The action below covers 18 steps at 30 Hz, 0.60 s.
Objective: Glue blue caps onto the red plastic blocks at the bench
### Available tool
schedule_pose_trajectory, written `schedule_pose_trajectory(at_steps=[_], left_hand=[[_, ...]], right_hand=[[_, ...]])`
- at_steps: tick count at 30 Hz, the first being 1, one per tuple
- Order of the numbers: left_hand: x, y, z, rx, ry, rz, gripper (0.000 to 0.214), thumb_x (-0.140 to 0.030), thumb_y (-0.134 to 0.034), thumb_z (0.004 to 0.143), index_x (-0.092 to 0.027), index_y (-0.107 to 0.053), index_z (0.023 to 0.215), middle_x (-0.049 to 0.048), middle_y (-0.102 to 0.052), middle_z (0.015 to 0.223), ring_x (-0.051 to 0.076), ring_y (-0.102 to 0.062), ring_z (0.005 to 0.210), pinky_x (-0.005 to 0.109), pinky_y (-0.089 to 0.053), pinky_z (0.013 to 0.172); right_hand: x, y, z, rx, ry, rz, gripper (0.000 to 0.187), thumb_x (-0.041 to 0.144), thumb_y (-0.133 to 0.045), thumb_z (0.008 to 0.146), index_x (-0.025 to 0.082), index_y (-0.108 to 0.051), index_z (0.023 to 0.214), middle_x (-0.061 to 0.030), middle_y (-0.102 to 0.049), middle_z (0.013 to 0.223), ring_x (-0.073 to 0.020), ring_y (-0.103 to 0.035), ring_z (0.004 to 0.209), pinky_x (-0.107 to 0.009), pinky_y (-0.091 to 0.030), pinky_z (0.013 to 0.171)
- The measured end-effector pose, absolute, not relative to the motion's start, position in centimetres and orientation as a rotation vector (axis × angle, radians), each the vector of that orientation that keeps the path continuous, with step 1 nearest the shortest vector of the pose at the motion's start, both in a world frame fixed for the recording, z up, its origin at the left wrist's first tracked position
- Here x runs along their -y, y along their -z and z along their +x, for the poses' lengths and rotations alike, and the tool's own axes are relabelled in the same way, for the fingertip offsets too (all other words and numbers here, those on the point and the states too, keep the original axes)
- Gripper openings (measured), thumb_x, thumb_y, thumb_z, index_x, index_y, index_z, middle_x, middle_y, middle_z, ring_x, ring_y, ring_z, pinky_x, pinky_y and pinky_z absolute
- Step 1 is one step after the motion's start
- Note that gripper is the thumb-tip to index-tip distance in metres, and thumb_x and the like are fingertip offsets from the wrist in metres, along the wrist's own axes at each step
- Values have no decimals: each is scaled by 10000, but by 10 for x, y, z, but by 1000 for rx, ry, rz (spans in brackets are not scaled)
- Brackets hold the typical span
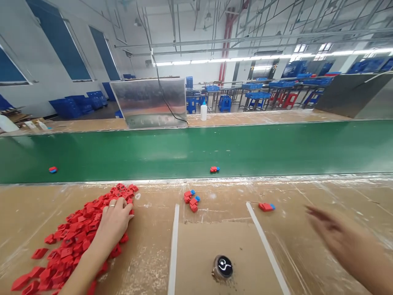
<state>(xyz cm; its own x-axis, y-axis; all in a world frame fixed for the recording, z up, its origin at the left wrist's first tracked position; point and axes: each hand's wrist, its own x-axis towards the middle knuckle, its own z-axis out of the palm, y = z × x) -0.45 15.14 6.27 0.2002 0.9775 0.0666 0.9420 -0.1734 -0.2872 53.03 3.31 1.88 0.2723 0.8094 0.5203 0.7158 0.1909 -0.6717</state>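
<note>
Touching red, blocky pcs (79, 227) w/ L hand (115, 219).

At ten o'clock, a white wall (81, 18) has tall, flat blue panels (58, 37). Lower down, big blue plastic bins (66, 108) sit on a grey floor (108, 111). A tall red metal post (226, 45) stands near twelve. A long row of bright white lights (217, 60) runs from eleven to two. Blue plastic stools (225, 103) are at one o'clock. At two are red plastic stools (290, 99) and small bright windows (300, 48).
</note>
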Motion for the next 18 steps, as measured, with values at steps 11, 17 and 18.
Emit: schedule_pose_trajectory(at_steps=[11,17,18], left_hand=[[-71,-43,26,1897,-201,-2576,253,-101,-391,927,-210,-617,899,71,-668,923,258,-636,819,334,-442,705],[-28,-37,35,2191,435,-2709,286,-170,-468,937,-285,-635,1140,47,-681,1027,218,-667,879,309,-501,763],[-23,-35,38,2191,553,-2719,259,-185,-476,939,-283,-664,1088,44,-677,991,214,-666,873,308,-508,772]], right_hand=[[-275,5,414,2081,-215,-1884,298,267,-577,969,157,-581,1246,-114,-572,1271,-257,-558,1143,-475,-452,986],[-262,0,433,2061,-328,-1953,270,315,-601,958,151,-619,1172,-92,-632,1114,-208,-622,951,-412,-499,880],[-256,-4,436,2039,-344,-1961,274,298,-607,946,143,-621,1171,-100,-639,1094,-208,-627,924,-398,-500,857]])
